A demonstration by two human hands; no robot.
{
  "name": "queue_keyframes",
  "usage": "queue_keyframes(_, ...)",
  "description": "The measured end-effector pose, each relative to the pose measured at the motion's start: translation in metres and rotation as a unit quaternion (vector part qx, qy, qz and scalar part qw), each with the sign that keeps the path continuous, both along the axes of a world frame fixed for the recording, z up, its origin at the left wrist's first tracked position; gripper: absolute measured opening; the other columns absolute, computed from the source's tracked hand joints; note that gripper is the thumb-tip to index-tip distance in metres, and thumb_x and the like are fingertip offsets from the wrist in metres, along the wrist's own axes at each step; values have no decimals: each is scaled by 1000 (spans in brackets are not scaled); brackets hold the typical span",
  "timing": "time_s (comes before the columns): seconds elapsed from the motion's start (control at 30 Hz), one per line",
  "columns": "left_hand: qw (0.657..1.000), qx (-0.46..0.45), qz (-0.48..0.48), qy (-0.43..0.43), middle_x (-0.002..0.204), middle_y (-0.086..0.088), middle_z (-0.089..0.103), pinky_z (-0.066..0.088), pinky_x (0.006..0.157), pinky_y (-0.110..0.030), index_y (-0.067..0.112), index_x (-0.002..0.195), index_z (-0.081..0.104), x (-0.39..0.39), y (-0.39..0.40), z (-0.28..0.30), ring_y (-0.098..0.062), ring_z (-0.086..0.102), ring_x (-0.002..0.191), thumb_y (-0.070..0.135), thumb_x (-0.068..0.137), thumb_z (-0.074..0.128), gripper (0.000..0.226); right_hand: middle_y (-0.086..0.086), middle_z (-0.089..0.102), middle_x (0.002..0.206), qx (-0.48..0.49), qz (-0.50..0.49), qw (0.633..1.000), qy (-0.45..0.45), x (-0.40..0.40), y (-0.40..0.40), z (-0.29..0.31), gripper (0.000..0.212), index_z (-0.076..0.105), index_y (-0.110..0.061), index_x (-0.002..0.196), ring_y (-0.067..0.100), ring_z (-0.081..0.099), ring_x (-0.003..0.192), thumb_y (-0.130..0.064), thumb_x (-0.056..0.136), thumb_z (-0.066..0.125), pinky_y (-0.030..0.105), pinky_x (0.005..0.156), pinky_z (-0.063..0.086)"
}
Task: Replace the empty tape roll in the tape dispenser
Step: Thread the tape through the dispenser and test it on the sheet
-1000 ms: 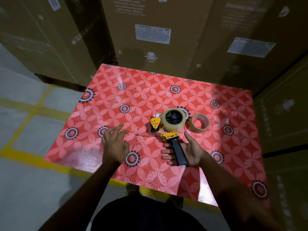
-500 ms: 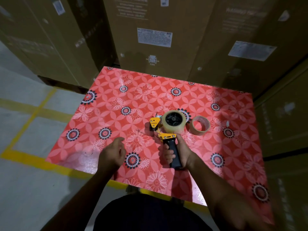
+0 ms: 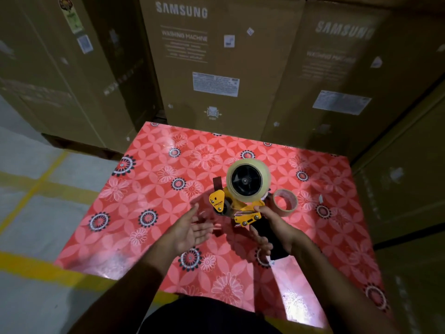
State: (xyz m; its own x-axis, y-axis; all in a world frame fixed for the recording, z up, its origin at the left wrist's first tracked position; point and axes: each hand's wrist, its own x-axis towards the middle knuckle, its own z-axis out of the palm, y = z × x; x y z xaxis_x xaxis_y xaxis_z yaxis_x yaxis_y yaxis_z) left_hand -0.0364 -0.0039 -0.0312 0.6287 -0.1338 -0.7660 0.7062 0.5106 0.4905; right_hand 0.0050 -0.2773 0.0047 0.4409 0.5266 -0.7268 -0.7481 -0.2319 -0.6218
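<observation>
A yellow and black tape dispenser is lifted above the table, with a full clear tape roll on its black hub. My right hand is shut on its black handle, thumb on the yellow frame. My left hand is open, palm turned up, just left of the dispenser's yellow front guard and not touching it. An empty cardboard tape core lies flat on the table to the right of the dispenser.
The table wears a red floral cloth. Tall brown cardboard boxes stand close behind it and along its right side. To the left is grey floor with yellow lines.
My right hand closed on the handle and raised the dispenser off the table. My left hand came in from the left and turned palm up near the front guard.
</observation>
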Motion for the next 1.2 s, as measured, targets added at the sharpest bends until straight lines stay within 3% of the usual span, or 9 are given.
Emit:
queue_keyframes(0.13,998,20,-9,-52,95,-14,65,60,63,-24,0,115,58,3,5,0,-18,68,73,5,92,65,25,5,33,53,-2,15,1000,-19,-1,-5,0,65,52,-11,68,17,28,39,-75,72,60,40,58,10)
queue_keyframes(0.23,997,46,9,-66,93,-17,69,60,61,-23,0,120,58,4,12,-2,-19,69,74,-7,90,65,31,4,34,52,5,27,999,-40,-3,-6,-5,67,53,-10,69,17,29,37,-77,73,61,39,54,11)
queue_keyframes(0.43,992,114,36,-48,82,-16,73,61,58,-25,-3,112,65,2,34,-9,-20,69,69,-6,91,65,22,3,37,49,28,41,996,-76,-8,13,-8,62,50,-10,64,13,30,34,-70,82,52,24,39,22)
queue_keyframes(0.53,989,136,57,-31,76,-13,70,61,53,-26,-2,110,65,0,47,-13,-17,66,62,-3,92,65,18,5,37,49,30,60,992,-104,-7,29,-9,59,57,-9,66,13,30,33,-66,80,54,23,38,25)
queue_keyframes(0.67,981,155,110,-26,81,-14,68,60,54,-28,-3,107,68,-2,66,-17,-19,63,68,-5,92,63,16,10,37,61,12,62,992,-112,0,52,-21,75,60,-2,88,15,30,36,-72,67,72,22,37,28)
queue_keyframes(0.97,960,180,211,-28,73,-12,69,60,58,-26,-5,100,70,-5,153,-29,-16,62,62,-6,90,65,11,14,38,68,12,69,994,-89,26,88,-44,81,55,-3,107,18,29,41,-68,66,80,23,38,28)
queue_keyframes(1.07,950,232,204,-46,74,-8,71,57,65,-28,-3,104,72,-4,194,-35,-18,63,69,-2,89,68,15,13,40,64,-5,73,991,-109,34,97,-43,89,60,2,121,16,31,38,-65,66,80,22,36,28)
queue_keyframes(1.2,916,366,157,-54,77,-1,77,50,63,-25,18,83,78,12,207,-40,-16,66,68,9,83,78,9,9,36,57,-19,66,988,-139,44,123,-41,92,53,13,124,12,29,35,-58,70,73,21,36,26)
